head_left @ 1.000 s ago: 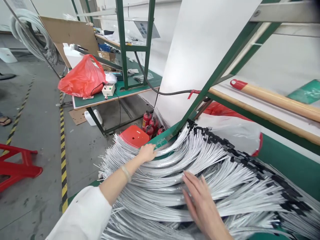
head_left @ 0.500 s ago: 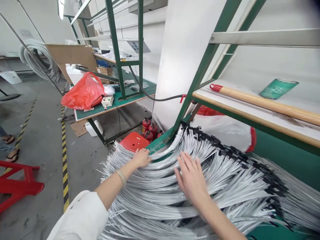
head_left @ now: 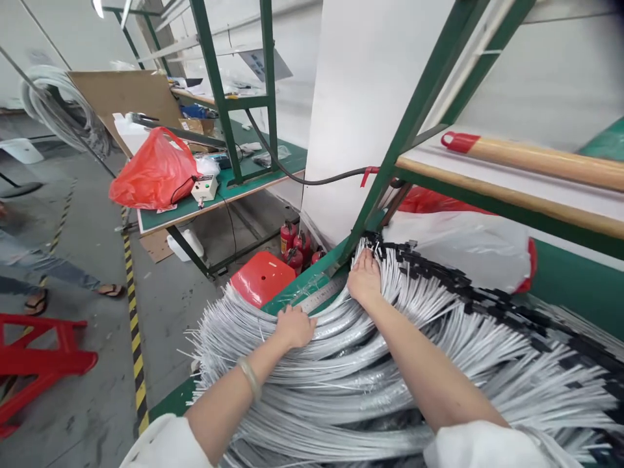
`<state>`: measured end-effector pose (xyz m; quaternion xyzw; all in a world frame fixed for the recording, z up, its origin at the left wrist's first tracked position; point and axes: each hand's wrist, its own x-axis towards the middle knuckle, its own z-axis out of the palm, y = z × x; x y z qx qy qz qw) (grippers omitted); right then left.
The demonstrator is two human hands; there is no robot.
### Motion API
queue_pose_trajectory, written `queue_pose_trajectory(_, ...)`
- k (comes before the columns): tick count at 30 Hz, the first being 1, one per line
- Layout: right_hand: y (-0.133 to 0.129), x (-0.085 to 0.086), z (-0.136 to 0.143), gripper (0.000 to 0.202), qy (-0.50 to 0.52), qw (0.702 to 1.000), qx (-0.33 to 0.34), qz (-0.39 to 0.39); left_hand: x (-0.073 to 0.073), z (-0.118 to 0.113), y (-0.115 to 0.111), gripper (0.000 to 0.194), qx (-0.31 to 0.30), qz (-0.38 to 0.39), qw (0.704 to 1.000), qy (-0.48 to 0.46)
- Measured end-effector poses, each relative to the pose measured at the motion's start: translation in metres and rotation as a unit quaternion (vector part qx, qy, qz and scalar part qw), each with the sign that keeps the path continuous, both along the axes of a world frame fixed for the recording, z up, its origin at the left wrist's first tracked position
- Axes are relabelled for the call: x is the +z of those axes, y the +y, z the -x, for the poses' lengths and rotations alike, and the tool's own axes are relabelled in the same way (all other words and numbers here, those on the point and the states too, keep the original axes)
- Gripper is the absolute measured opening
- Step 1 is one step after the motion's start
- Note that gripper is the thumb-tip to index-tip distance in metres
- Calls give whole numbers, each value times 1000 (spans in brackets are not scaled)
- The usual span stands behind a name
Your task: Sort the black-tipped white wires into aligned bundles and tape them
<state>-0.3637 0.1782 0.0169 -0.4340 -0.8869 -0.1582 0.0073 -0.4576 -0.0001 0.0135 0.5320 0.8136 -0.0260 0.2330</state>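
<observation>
A large heap of grey-white wire bundles [head_left: 341, 390] lies curved across a green bench top, with loose wire ends fanning out on the left. Black connectors [head_left: 468, 283] line the right ends of the wires. My left hand [head_left: 296, 326] is closed over the rearmost wire bundle, its fingertips hidden behind the wires. Further right, my right hand [head_left: 364, 278] is curled round the same rear bundle, close to the connectors. Just behind that bundle, between my hands, a metal ruler [head_left: 319, 298] lies on the bench.
A red stool [head_left: 262, 278] and several fire extinguishers [head_left: 295, 244] stand beyond the bench. A shelf above the connectors bears a wooden pole [head_left: 526, 155]. At left are a second red stool [head_left: 43, 354] and a person's legs [head_left: 53, 266]. A red bag [head_left: 153, 172] sits on another bench.
My right hand has moved forward from above the heap onto the rear bundle near the connectors. My left hand has shifted slightly right along the wires. The ruler now shows more.
</observation>
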Motion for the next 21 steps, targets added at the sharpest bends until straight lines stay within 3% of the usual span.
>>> queue_pose_trajectory(5, 2, 5, 7, 50, -92, 996, 1, -1, 3, 2, 0, 58, 12, -4, 1000, -28)
queue_pose_trajectory(11, -4, 20, 13, 46, -89, 996, 11, 14, 9, 21, -14, 47, 10, -29, 998, -56)
queue_pose_trajectory(16, -36, 42, 7, 45, -55, 994, 88, 35, 8, 49, -28, 59, 24, -32, 998, -45)
queue_pose_trajectory(21, -82, 48, -14, 43, -35, 979, 186, 72, 0, 62, -39, 68, 49, -10, 998, -45)
